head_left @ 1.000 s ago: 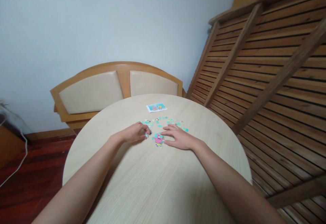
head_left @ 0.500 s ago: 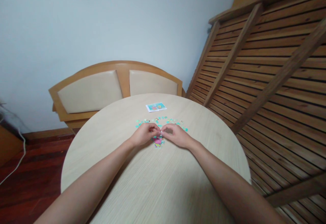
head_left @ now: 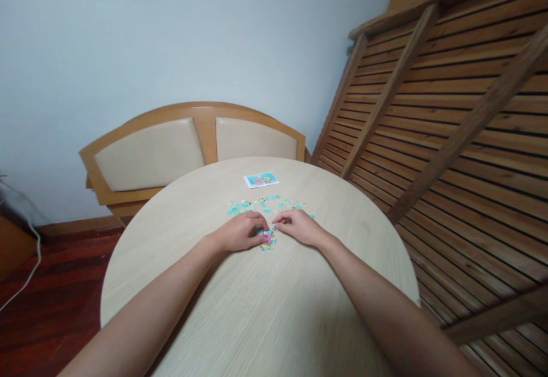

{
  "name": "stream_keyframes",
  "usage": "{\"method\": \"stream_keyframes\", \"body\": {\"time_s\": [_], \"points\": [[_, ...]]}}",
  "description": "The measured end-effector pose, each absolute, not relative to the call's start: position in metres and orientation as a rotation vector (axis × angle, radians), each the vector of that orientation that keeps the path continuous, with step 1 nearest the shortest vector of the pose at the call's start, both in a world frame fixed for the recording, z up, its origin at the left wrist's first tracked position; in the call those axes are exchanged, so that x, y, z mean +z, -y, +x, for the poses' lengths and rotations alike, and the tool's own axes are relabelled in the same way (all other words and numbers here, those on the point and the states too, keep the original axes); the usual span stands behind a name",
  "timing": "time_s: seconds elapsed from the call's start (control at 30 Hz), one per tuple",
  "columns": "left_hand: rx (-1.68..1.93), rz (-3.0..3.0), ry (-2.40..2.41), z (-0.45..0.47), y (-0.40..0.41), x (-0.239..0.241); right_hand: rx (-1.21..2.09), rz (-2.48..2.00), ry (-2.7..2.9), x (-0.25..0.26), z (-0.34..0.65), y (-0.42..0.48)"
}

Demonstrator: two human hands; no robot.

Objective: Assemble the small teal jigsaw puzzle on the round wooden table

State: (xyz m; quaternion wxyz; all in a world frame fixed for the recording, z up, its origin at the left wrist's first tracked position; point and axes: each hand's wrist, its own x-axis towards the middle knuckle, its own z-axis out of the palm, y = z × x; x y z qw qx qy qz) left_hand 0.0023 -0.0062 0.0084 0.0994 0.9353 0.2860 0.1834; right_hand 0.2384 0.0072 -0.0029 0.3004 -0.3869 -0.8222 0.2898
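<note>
On the tabletop [head_left: 274, 308], head view: pink-and-teal puzzle section [head_left: 268, 242], your left hand [head_left: 243, 231] curled over its left side. Your right hand [head_left: 299, 227] has fingertips nearly meeting by its upper right edge. Can't tell if either grips a piece. Loose pieces [head_left: 244, 207] beyond; picture card [head_left: 261, 180] farther back.

The head camera looks forward and down from above the near side of the table [head_left: 274, 314]; the puzzle [head_left: 269, 243] sits below mid-frame. The wall [head_left: 214, 34] stands ahead.

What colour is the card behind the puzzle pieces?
The card is mostly turquoise, edged white; head view shows it.
</note>
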Motion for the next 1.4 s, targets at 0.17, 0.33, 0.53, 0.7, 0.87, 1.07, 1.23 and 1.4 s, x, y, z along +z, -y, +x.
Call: {"method": "stream_keyframes", "body": {"time_s": [0.17,0.33,0.53,0.7,0.87,1.07,1.23,1.4], "points": [[0.516,2.754,-0.818,0.0038,0.0080,0.0115,0.759,-1.039,2.202,-0.0033,0.2380,-0.0073],[0.511,2.759,-0.796,0.0047,0.0084,0.0121,0.771,-1.044,2.201,-0.0042,0.2358,-0.0069],[0.508,2.754,-0.794,0.0048,0.0073,0.0112,0.829,-1.067,2.151,-0.0052,0.2351,-0.0076],[0.486,2.737,-0.893,0.0052,0.0068,0.0093,0.855,-1.073,2.123,-0.0063,0.2331,-0.0073],[0.497,2.699,-0.951,0.0053,0.0068,0.0081,0.810,-1.076,2.124,-0.0084,0.2302,-0.0057],[0.502,2.682,-0.937,0.0050,0.0073,0.0086,0.762,-1.033,2.156,-0.0043,0.2313,-0.0056],[0.507,2.674,-0.936,0.0044,0.0066,0.0064,0.708,-1.049,2.161,-0.0023,0.2323,-0.0067],[0.487,2.691,-0.923,0.0057,0.0079,0.0096,0.668,-1.033,2.216,-0.0037,0.2344,-0.0074]]}}
